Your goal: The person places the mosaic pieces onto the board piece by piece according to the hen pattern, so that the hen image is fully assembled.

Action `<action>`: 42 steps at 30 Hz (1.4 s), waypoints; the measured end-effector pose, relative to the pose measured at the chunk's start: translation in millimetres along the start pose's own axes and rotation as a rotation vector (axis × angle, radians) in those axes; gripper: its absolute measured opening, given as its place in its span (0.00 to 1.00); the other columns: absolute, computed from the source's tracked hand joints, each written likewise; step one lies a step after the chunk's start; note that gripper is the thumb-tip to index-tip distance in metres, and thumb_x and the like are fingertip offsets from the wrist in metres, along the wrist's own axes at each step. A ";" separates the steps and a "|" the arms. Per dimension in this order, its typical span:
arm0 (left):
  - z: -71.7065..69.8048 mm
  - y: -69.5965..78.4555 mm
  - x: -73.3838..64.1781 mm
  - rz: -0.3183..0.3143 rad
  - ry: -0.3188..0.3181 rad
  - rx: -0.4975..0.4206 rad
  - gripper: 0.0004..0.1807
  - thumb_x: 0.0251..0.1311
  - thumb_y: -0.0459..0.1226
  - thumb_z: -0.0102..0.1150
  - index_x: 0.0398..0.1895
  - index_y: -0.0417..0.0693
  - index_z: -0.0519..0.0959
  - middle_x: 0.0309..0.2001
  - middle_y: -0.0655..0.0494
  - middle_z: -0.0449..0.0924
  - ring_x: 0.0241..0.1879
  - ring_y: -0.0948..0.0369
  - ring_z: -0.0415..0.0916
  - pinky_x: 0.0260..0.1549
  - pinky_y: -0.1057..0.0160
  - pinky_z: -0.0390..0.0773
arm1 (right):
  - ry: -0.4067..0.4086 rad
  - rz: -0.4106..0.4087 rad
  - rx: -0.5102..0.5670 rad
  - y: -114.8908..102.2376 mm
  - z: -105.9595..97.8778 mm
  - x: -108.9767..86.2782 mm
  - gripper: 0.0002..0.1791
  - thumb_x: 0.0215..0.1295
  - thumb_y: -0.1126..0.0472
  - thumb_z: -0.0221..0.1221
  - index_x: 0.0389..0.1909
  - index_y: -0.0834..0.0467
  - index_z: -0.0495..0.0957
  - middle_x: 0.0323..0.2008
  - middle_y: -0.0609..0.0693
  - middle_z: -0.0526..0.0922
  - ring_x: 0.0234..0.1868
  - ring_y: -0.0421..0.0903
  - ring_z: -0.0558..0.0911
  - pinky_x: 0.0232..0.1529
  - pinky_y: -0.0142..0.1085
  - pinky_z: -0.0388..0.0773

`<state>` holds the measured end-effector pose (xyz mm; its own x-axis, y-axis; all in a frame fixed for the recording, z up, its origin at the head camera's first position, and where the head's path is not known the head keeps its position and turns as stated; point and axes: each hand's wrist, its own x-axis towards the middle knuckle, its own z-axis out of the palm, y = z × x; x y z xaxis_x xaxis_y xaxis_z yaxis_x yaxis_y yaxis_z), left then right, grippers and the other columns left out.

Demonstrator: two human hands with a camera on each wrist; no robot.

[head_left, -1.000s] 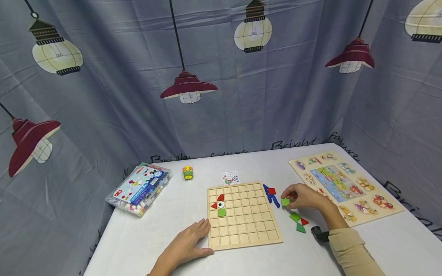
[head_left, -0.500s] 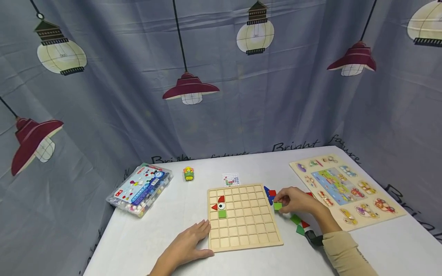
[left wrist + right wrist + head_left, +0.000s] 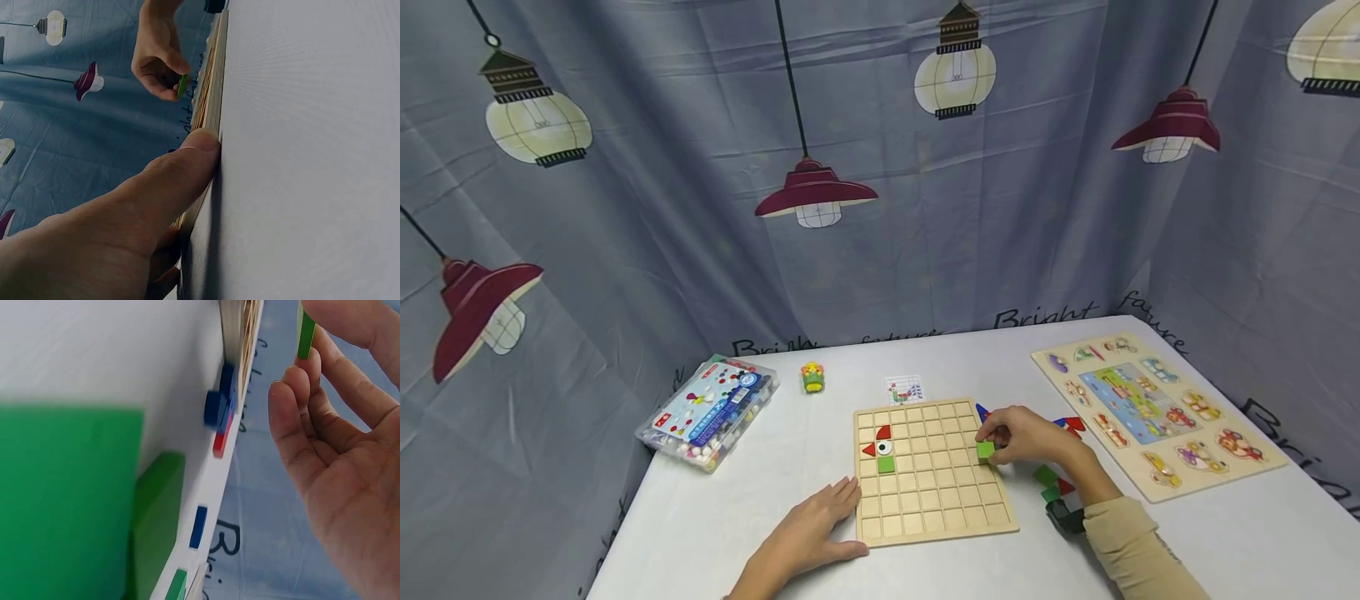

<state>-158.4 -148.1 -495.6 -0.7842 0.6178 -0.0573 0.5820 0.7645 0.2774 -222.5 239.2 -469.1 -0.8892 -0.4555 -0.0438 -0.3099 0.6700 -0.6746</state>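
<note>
In the head view a wooden grid board (image 3: 925,504) lies flat on the white table. My left hand (image 3: 812,529) rests at its front left corner, fingers along the left edge and thumb (image 3: 200,139) against the board's side in the left wrist view. Over the right edge, my right hand (image 3: 1030,435) pinches a green square block (image 3: 985,452) between thumb and fingers, raised above the board in both wrist views. Set in the board's left cells are a red quarter-round piece (image 3: 883,432), a red triangle (image 3: 869,450), an eye tile (image 3: 884,447) and a green square (image 3: 886,464).
Loose green pieces (image 3: 1047,477) and red and blue ones (image 3: 1073,424) lie around my right forearm, partly hidden. A picture card (image 3: 903,389) and a small toy figure (image 3: 812,377) stand behind the board. A bead box (image 3: 711,412) sits left, a picture puzzle (image 3: 1157,417) right.
My right hand has carried the green square block leftward, from the loose pieces on the table to above the board's right edge. The left hand stays at the board's corner.
</note>
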 end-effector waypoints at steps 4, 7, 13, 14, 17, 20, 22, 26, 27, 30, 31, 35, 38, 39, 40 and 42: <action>0.8 0.1 0.3 0.008 0.003 0.008 0.47 0.53 0.66 0.58 0.68 0.44 0.69 0.71 0.49 0.66 0.70 0.49 0.65 0.65 0.49 0.71 | -0.012 -0.020 0.007 -5.6 3.6 2.4 0.15 0.45 0.66 0.72 0.37 0.57 0.84 0.31 0.45 0.81 0.31 0.39 0.74 0.31 0.27 0.76; 1.5 -0.3 0.6 0.010 0.003 0.008 0.47 0.54 0.67 0.58 0.69 0.44 0.69 0.71 0.50 0.66 0.70 0.49 0.65 0.65 0.49 0.71 | -0.022 -0.024 0.012 -10.4 6.5 4.8 0.15 0.44 0.66 0.72 0.37 0.57 0.84 0.31 0.45 0.81 0.31 0.39 0.75 0.31 0.27 0.77; 1.6 -1.0 -0.4 0.017 -0.001 0.007 0.47 0.54 0.67 0.57 0.68 0.44 0.69 0.71 0.49 0.67 0.69 0.49 0.66 0.64 0.48 0.71 | -0.032 -0.051 0.013 -18.6 13.2 9.7 0.15 0.45 0.66 0.72 0.36 0.56 0.84 0.31 0.44 0.80 0.31 0.37 0.73 0.31 0.27 0.76; 1.6 -1.0 -0.7 0.017 -0.002 0.008 0.47 0.54 0.67 0.57 0.68 0.44 0.69 0.71 0.49 0.67 0.69 0.48 0.66 0.64 0.48 0.71 | -0.033 -0.055 0.015 -20.2 14.4 10.8 0.14 0.46 0.66 0.72 0.36 0.56 0.84 0.31 0.44 0.80 0.31 0.37 0.73 0.31 0.27 0.76; 1.4 -0.8 -1.3 0.013 -0.003 0.007 0.47 0.54 0.67 0.57 0.69 0.45 0.69 0.71 0.50 0.67 0.69 0.48 0.66 0.64 0.48 0.71 | -0.032 -0.061 0.013 -26.8 17.8 14.5 0.14 0.45 0.67 0.72 0.36 0.55 0.84 0.31 0.45 0.80 0.31 0.38 0.74 0.31 0.27 0.76; 1.4 -0.5 -1.3 0.003 -0.003 0.000 0.47 0.53 0.67 0.58 0.69 0.45 0.69 0.71 0.50 0.66 0.70 0.48 0.65 0.64 0.48 0.71 | -0.040 -0.075 0.002 -34.8 21.5 19.5 0.14 0.45 0.66 0.72 0.35 0.55 0.84 0.30 0.44 0.79 0.31 0.38 0.73 0.31 0.27 0.75; 1.3 -0.4 -1.0 0.001 -0.001 -0.004 0.47 0.53 0.67 0.58 0.69 0.45 0.69 0.71 0.50 0.66 0.70 0.48 0.65 0.64 0.47 0.71 | -0.044 -0.085 -0.011 -39.7 23.8 23.2 0.14 0.44 0.66 0.72 0.35 0.54 0.84 0.29 0.43 0.79 0.30 0.37 0.73 0.30 0.27 0.74; 1.5 -1.0 0.2 -0.001 0.003 -0.006 0.47 0.54 0.66 0.58 0.69 0.45 0.69 0.71 0.50 0.66 0.70 0.48 0.65 0.65 0.47 0.70 | -0.046 -0.097 -0.007 -48.1 26.9 28.8 0.14 0.44 0.66 0.73 0.34 0.54 0.84 0.29 0.44 0.80 0.30 0.38 0.73 0.30 0.27 0.74; 1.5 -1.2 0.6 0.000 0.004 -0.006 0.47 0.54 0.66 0.58 0.69 0.45 0.69 0.71 0.50 0.66 0.70 0.48 0.65 0.65 0.47 0.70 | -0.048 -0.098 -0.002 -49.9 27.5 29.7 0.14 0.44 0.66 0.73 0.35 0.55 0.84 0.29 0.44 0.80 0.30 0.38 0.73 0.30 0.27 0.74; 1.5 -1.5 0.9 -0.001 0.002 -0.006 0.47 0.54 0.66 0.58 0.69 0.45 0.69 0.71 0.50 0.66 0.70 0.48 0.65 0.65 0.47 0.70 | -0.065 -0.103 0.004 -54.9 30.2 32.4 0.14 0.44 0.66 0.73 0.35 0.56 0.84 0.30 0.45 0.80 0.30 0.38 0.74 0.31 0.27 0.75; 1.4 -1.5 0.8 -0.001 0.001 -0.007 0.47 0.54 0.66 0.58 0.69 0.45 0.69 0.71 0.50 0.66 0.70 0.48 0.65 0.65 0.47 0.70 | -0.071 -0.102 0.000 -56.4 31.3 33.5 0.14 0.44 0.66 0.73 0.36 0.55 0.84 0.30 0.44 0.80 0.30 0.38 0.74 0.31 0.27 0.75; 1.1 -1.4 0.5 0.000 0.002 0.001 0.47 0.54 0.66 0.58 0.69 0.45 0.69 0.71 0.50 0.66 0.70 0.48 0.65 0.65 0.47 0.70 | -0.070 -0.100 -0.019 -63.3 35.6 37.1 0.14 0.45 0.66 0.73 0.35 0.54 0.84 0.28 0.43 0.79 0.30 0.38 0.74 0.30 0.27 0.74; 1.0 -1.3 0.0 0.001 0.004 0.007 0.47 0.54 0.66 0.58 0.69 0.45 0.69 0.71 0.50 0.67 0.69 0.48 0.65 0.64 0.48 0.71 | -0.066 -0.102 -0.022 -70.2 38.1 39.2 0.14 0.45 0.66 0.73 0.35 0.54 0.85 0.29 0.44 0.80 0.30 0.38 0.74 0.30 0.27 0.74; 1.0 -1.3 -0.1 0.001 0.005 0.007 0.47 0.54 0.66 0.58 0.69 0.45 0.69 0.71 0.50 0.67 0.69 0.48 0.66 0.64 0.48 0.71 | -0.066 -0.104 -0.023 -72.4 39.1 40.0 0.14 0.45 0.66 0.73 0.36 0.54 0.85 0.30 0.44 0.80 0.30 0.38 0.74 0.31 0.27 0.75; 1.1 -1.3 -0.3 -0.001 0.005 0.009 0.47 0.54 0.66 0.58 0.68 0.45 0.69 0.71 0.50 0.67 0.69 0.48 0.65 0.64 0.48 0.71 | -0.068 -0.110 -0.019 -74.7 40.0 40.9 0.14 0.45 0.66 0.72 0.36 0.55 0.85 0.30 0.44 0.80 0.31 0.38 0.74 0.31 0.27 0.75; 1.2 -1.3 -0.3 -0.002 0.003 0.006 0.47 0.54 0.67 0.58 0.69 0.45 0.69 0.71 0.50 0.66 0.70 0.48 0.65 0.65 0.48 0.71 | -0.074 -0.112 -0.015 -78.2 42.5 43.3 0.14 0.45 0.66 0.72 0.36 0.55 0.85 0.30 0.44 0.81 0.30 0.38 0.74 0.30 0.27 0.75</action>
<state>-158.7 -149.1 -497.1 -0.7860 0.6157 -0.0553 0.5815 0.7668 0.2716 -222.4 142.2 -449.6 -0.8216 -0.5695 -0.0242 -0.4111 0.6214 -0.6670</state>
